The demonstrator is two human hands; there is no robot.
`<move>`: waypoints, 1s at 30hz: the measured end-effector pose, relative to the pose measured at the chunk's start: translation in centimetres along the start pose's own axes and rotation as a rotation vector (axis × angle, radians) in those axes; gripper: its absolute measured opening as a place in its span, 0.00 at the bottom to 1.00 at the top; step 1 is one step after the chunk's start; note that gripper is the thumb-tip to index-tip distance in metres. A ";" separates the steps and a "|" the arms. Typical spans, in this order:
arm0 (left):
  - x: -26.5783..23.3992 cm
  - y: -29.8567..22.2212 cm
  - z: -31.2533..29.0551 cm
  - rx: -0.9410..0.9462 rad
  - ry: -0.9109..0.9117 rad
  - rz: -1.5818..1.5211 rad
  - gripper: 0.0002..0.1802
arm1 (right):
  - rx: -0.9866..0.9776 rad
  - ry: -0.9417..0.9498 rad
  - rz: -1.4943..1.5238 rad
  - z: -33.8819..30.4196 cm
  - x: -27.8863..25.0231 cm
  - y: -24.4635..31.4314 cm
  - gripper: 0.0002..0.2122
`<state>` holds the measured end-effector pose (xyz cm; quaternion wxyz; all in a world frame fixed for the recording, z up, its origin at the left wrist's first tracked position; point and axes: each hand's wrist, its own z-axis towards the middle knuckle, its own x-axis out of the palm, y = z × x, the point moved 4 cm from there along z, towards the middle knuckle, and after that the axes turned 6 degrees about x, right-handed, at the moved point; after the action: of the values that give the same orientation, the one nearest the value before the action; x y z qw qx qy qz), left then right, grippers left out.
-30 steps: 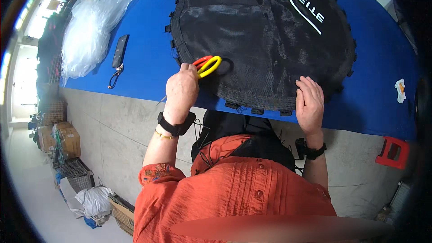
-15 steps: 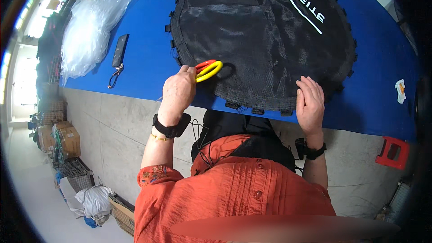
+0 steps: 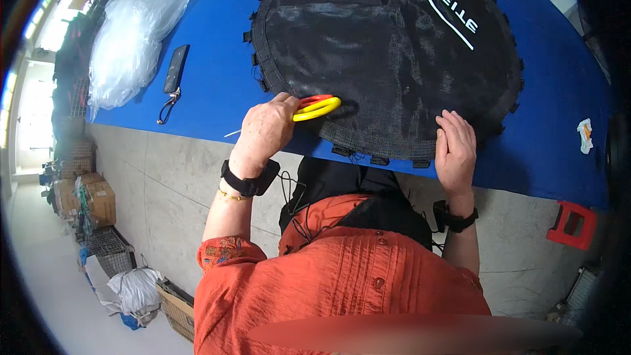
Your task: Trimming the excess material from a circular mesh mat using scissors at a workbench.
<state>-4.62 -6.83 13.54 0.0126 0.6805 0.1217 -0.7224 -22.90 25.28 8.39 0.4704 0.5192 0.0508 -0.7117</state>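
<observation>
A round black mesh trampoline mat [image 3: 342, 46] with small dark tabs around its hem and white lettering lies on the blue table [image 3: 210, 79]. My left hand [image 3: 266, 125], at the mat's near left edge, is closed round a pair of scissors [image 3: 317, 108]. Their red and yellow handle loops stick out to the right over the mat, and a thin blade tip shows to the left of the hand. My right hand [image 3: 456, 148] rests flat on the mat's near right rim, fingers stretched out and holding nothing. Loose black threads hang at the hem between the hands.
Left of the mat lie a black phone-like case [image 3: 175, 69] with a strap and a heap of clear plastic bags [image 3: 128, 46]. A crumpled wrapper [image 3: 585, 135] is at the right. A red stool [image 3: 572, 225] stands beyond the table edge; cardboard boxes [image 3: 98, 202] sit on the floor at left.
My left hand has moved slightly right with the scissors, whose handles have turned flatter and whose blade tip shows more. My right hand and the mat have barely shifted.
</observation>
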 end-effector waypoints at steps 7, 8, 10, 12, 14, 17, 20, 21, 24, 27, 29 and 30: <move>1.3 1.0 1.2 -0.109 -0.081 0.044 0.13 | 0.002 0.002 0.000 -0.1 0.0 0.0 0.10; 1.4 1.2 1.6 -0.126 -0.086 0.046 0.12 | 0.001 0.001 0.001 -0.2 0.0 0.0 0.10; 1.7 1.8 2.3 -0.144 -0.093 0.051 0.12 | -0.003 -0.006 0.001 -0.2 0.0 -0.1 0.10; 2.0 2.5 3.0 -0.154 -0.133 0.075 0.11 | -0.009 -0.013 0.009 -0.1 -0.1 0.1 0.10; 2.0 2.8 3.4 -0.160 -0.138 0.074 0.11 | -0.013 -0.020 0.014 -0.1 -0.2 0.2 0.10; 2.2 3.1 3.8 -0.171 -0.128 0.084 0.11 | -0.008 -0.022 0.002 -0.3 -0.1 0.0 0.10; 2.1 2.6 3.3 -0.087 -0.130 0.047 0.12 | 0.000 -0.018 -0.014 -0.3 0.0 -0.1 0.10; 2.1 2.0 3.1 -0.088 -0.122 0.044 0.12 | 0.000 -0.018 -0.011 -0.2 0.0 0.0 0.10; 2.4 0.0 2.6 -0.063 -0.118 0.014 0.13 | 0.002 -0.014 -0.007 -0.3 0.1 -0.1 0.10; 2.7 -1.1 2.9 -0.014 -0.167 0.030 0.07 | 0.002 -0.013 -0.002 -0.2 0.0 0.1 0.09; 2.9 -0.8 3.3 -0.049 -0.170 0.025 0.06 | -0.001 -0.013 0.002 -0.2 -0.1 0.2 0.09; 3.0 -0.5 3.6 -0.050 -0.171 0.024 0.06 | -0.001 -0.016 0.002 -0.2 0.0 0.1 0.09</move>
<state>-8.47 -6.56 10.85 0.0485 0.6171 0.1301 -0.7745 -22.71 25.37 8.35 0.4718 0.5131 0.0471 -0.7155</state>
